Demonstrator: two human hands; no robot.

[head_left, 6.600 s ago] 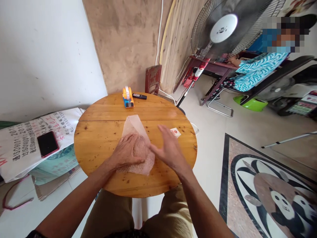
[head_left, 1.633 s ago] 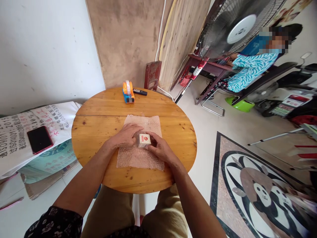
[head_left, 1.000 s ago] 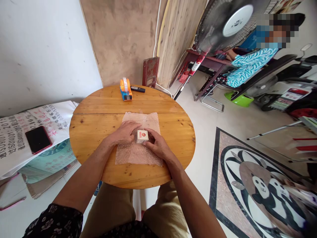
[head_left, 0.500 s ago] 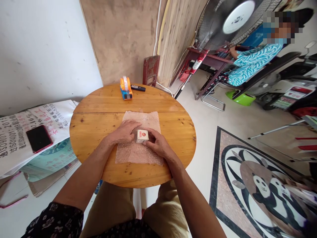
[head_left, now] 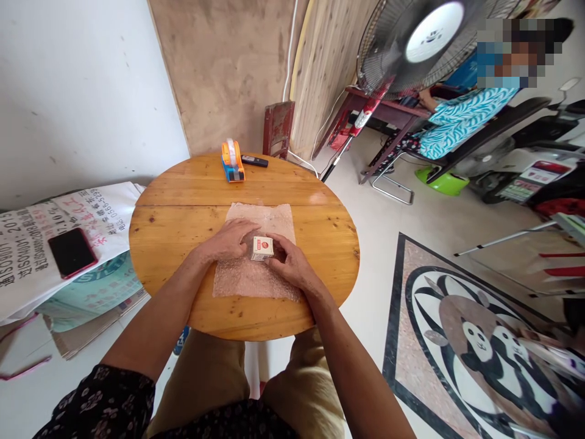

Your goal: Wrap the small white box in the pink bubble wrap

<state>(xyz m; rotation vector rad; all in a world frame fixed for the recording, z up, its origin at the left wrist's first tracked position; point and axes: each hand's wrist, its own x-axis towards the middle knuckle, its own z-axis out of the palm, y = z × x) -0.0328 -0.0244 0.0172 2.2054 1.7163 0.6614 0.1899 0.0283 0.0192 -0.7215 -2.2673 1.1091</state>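
Observation:
A small white cardboard box (head_left: 262, 248) with red print on top sits on a sheet of bubble wrap (head_left: 256, 283). The sheet lies flat on a round wooden table (head_left: 159, 244). My right hand (head_left: 290, 262) curves around the box's right side, fingers at its far corner and thumb at its near corner. To the left of the box, my left hand (head_left: 231, 239) rests on the bubble wrap with its fingers stretched out. Its thumb points toward the box; whether it touches cannot be made out.
Toward the table's far edge stand an orange and blue tape dispenser (head_left: 233, 161) and a dark remote-like object (head_left: 255, 161). A phone (head_left: 73, 252) lies on white sacks to the left. Beyond the table are a standing fan (head_left: 365, 116), a chair back (head_left: 278, 128) and a seated person (head_left: 470, 119).
The camera view has shifted slightly. Both hands and the box keep nearly the same places on the bubble wrap; the box appears turned very slightly.

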